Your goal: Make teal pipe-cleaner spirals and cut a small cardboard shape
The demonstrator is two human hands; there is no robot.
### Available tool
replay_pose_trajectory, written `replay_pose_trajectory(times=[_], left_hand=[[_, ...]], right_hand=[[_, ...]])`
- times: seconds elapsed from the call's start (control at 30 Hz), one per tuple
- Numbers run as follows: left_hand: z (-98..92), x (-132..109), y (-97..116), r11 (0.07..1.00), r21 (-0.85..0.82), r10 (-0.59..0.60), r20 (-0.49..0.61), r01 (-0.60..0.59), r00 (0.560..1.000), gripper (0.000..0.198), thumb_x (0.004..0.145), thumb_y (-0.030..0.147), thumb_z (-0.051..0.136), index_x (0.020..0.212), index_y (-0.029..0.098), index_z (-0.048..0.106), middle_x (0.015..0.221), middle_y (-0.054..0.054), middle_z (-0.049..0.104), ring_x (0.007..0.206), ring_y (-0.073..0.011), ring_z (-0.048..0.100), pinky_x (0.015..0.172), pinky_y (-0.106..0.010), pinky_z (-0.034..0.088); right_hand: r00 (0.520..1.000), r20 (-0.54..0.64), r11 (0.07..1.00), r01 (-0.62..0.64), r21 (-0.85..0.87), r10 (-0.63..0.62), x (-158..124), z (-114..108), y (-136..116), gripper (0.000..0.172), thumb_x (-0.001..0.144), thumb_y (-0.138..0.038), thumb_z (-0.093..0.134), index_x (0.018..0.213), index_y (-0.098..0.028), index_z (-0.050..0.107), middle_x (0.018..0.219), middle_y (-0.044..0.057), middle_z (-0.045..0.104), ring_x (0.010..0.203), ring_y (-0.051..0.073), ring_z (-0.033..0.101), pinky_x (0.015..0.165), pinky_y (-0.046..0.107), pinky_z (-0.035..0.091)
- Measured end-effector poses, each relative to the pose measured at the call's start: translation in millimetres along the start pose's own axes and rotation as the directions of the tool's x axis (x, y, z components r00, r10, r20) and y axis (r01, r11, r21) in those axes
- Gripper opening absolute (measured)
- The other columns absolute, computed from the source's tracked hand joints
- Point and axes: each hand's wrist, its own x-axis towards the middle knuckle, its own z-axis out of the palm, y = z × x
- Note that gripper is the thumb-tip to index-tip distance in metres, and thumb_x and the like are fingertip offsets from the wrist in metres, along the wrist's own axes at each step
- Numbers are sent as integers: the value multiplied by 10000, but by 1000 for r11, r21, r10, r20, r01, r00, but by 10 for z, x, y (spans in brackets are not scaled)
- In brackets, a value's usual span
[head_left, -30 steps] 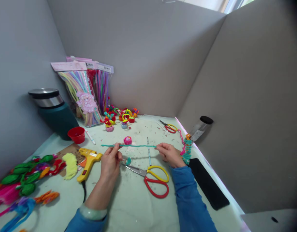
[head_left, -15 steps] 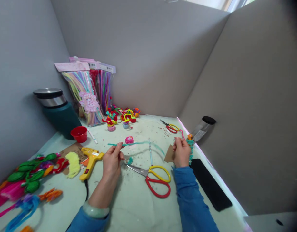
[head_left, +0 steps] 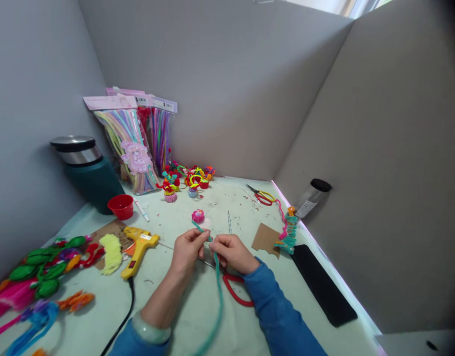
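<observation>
Both hands meet over the middle of the table, fingers nearly touching. My left hand pinches a teal pipe cleaner close to one end, whose tip pokes out past the fingertips. Right beside it, my right hand is closed on the same pipe cleaner, and its long tail curves down toward me. Scissors with a red handle loop lie beneath my right hand, mostly covered. Just beyond my fingers sits a small pink pipe-cleaner piece.
A yellow glue gun and its cord lie left, near a red cup and a teal bottle. To the right are cardboard, a teal coiled piece and a black slab. Smaller scissors lie farther back.
My right hand has come left from beside the cardboard to my left hand. The pipe cleaner, stretched sideways before, now hangs toward me. The small teal curl by my left hand is no longer visible.
</observation>
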Motion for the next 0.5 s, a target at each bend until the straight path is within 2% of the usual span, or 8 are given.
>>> replay_pose_trajectory(times=[0.1, 0.2, 0.3, 0.4, 0.5], left_hand=[[-11, 18, -7, 999, -41, 6, -13, -6, 1000, 259, 648, 348, 705, 753, 125, 626, 366, 72, 461, 330, -35, 349, 393, -168, 255], [-46, 43, 9, 995, -79, 48, -58, -53, 997, 248, 667, 349, 694, 733, 120, 628, 420, 54, 504, 364, -29, 375, 415, -162, 270], [-63, 42, 24, 994, -93, 48, -70, -55, 996, 238, 671, 347, 693, 708, 123, 622, 428, 55, 506, 361, -22, 364, 414, -160, 258], [-41, 17, 15, 997, -68, -26, 4, 26, 1000, 241, 644, 338, 715, 686, 130, 601, 398, 64, 481, 336, -25, 340, 395, -167, 233], [-20, 6, -9, 996, -17, -82, 67, 83, 994, 257, 639, 357, 714, 692, 137, 593, 337, 77, 421, 317, -42, 331, 387, -176, 226]], right_hand=[[999, -10, 999, 31, -11, -31, 9, 31, 5, 348, 777, -423, 573, 561, -169, 473, 424, -74, 417, 371, 51, 334, 382, 186, 242], [999, 38, 999, 27, 24, -28, -5, -26, 1, 350, 773, -396, 585, 543, -171, 448, 418, -80, 384, 382, 49, 303, 389, 189, 224], [997, 73, 997, -8, 71, 3, -8, -51, 14, 315, 783, -407, 574, 598, -169, 485, 435, -77, 420, 365, 48, 314, 378, 188, 224], [999, 45, 996, -11, 90, 7, 10, -24, 38, 261, 791, -410, 568, 705, -167, 525, 528, -50, 537, 371, 50, 367, 384, 185, 264], [1000, 23, 995, -6, 96, 4, 22, -14, 49, 258, 781, -405, 585, 700, -171, 508, 544, -40, 571, 376, 52, 382, 390, 183, 277]])
